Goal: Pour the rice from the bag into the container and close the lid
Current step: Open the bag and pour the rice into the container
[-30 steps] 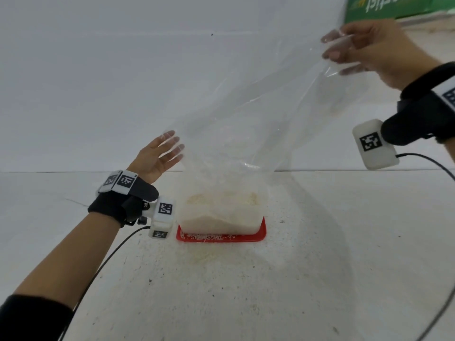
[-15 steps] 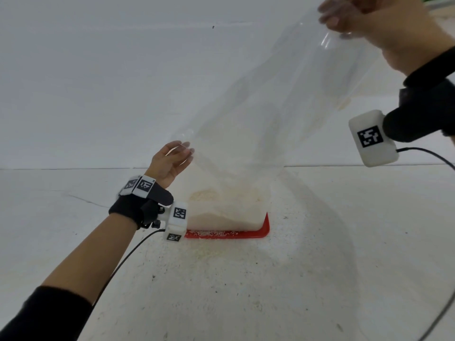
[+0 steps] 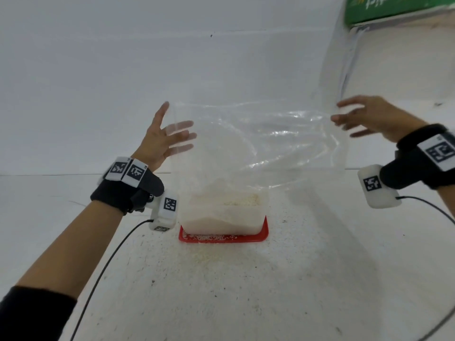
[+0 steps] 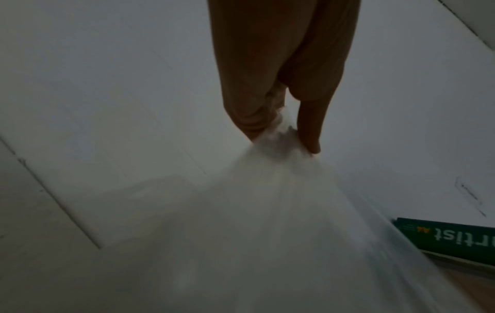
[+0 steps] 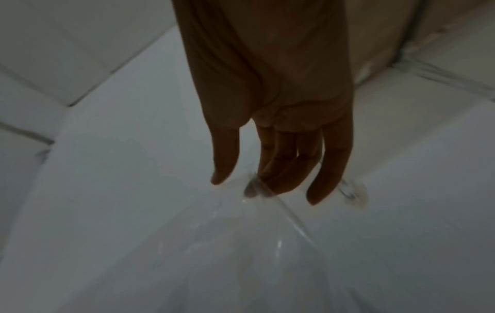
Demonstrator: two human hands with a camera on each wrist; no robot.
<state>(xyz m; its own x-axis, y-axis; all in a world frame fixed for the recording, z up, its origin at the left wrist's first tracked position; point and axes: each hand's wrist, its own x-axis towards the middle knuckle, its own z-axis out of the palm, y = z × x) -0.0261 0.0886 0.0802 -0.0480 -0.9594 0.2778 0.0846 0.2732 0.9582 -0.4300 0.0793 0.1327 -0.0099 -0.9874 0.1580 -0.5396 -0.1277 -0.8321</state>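
A clear plastic bag (image 3: 258, 143) hangs stretched sideways between both hands, above a translucent container (image 3: 221, 217) with rice (image 3: 241, 200) in it. The container stands on its red lid (image 3: 263, 236) on the floor. My left hand (image 3: 172, 136) holds the bag's left edge, thumb up, fingers spread behind the film. In the left wrist view the left hand (image 4: 281, 135) pinches gathered film of the bag (image 4: 267, 211). My right hand (image 3: 354, 119) holds the right edge; in the right wrist view its fingertips (image 5: 267, 186) pinch the bag (image 5: 254, 254). The bag looks nearly empty.
Loose rice grains (image 3: 206, 257) lie on the red lid and on the white floor in front of it. A green box (image 3: 394, 8) sits at the far right by the wall. Wrist-camera cables (image 3: 105, 267) trail along the floor.
My right hand has come down from high on the right to the left hand's level. The left hand has risen. The bag went from steeply tilted to stretched level over the container.
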